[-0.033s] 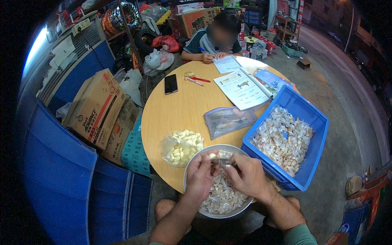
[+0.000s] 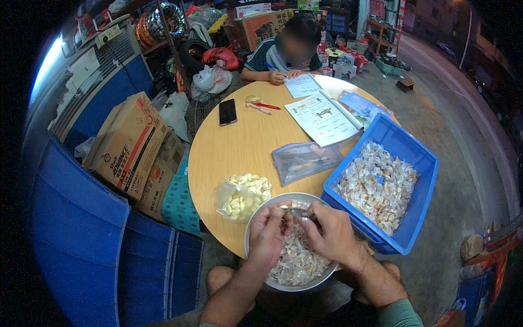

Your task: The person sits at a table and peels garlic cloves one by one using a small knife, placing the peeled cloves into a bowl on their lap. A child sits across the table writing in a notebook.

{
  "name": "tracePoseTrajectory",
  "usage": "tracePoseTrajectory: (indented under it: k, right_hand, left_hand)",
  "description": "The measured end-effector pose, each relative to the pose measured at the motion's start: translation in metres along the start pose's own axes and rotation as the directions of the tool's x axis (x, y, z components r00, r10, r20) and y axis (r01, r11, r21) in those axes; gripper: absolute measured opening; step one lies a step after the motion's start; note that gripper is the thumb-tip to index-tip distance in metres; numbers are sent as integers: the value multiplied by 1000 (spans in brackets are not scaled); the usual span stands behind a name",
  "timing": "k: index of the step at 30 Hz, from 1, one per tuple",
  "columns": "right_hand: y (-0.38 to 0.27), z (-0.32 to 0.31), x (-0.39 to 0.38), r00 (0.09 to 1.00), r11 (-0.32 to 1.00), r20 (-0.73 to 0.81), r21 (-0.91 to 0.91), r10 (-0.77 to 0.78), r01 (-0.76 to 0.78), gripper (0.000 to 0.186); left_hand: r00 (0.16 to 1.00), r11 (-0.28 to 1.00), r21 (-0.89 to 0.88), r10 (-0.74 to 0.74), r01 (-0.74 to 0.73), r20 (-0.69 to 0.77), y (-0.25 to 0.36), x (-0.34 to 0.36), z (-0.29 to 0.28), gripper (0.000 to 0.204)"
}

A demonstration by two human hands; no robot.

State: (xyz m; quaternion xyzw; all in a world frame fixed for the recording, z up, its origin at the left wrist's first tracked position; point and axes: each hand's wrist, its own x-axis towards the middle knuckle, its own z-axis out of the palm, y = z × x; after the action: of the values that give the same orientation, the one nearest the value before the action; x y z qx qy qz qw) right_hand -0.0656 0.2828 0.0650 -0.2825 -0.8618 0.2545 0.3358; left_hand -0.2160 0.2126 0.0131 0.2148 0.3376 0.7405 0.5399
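My left hand is closed in a pinch on a pale garlic clove above a round metal bowl. In my closed right hand is a small dark metal blade, its edge close to the clove; its exact kind is partly hidden by the fingers. Garlic cloves with papery skins fill the bowl beneath both hands. Left of the bowl sits a clear plastic bag of peeled cloves. A blue plastic crate at the right holds a heap of papery garlic skins.
On the round wooden table lie a phone, pens, a zip pouch and open books. Across it a person writes. Cardboard boxes and blue panels stand at the left.
The clove and blade between my fingers have shifted very slightly. Nothing else has visibly moved.
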Motion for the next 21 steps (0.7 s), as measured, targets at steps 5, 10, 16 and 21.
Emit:
tracePoseTrajectory:
  k: [5, 10, 16, 21]
  right_hand:
    - [2, 2, 0, 1000, 997, 12, -73, 24, -23, 21]
    - [-5, -2, 0, 998, 998, 39, -24, 54, -53, 22]
    - [6, 5, -2, 999, 1000, -51, 9, 16, -16, 24]
    - [8, 6, -1, 997, 1000, -70, 11, 14, -14, 23]
  left_hand:
    - [996, 988, 139, 71, -64, -51, -2, -2, 7, 31]
    - [991, 916, 380, 128, -131, 34, -8, -5, 1, 26]
    - [990, 905, 409, 68, -115, 127, -5, -7, 8, 21]
    - [982, 924, 359, 72, -131, 172, -6, -6, 7, 18]
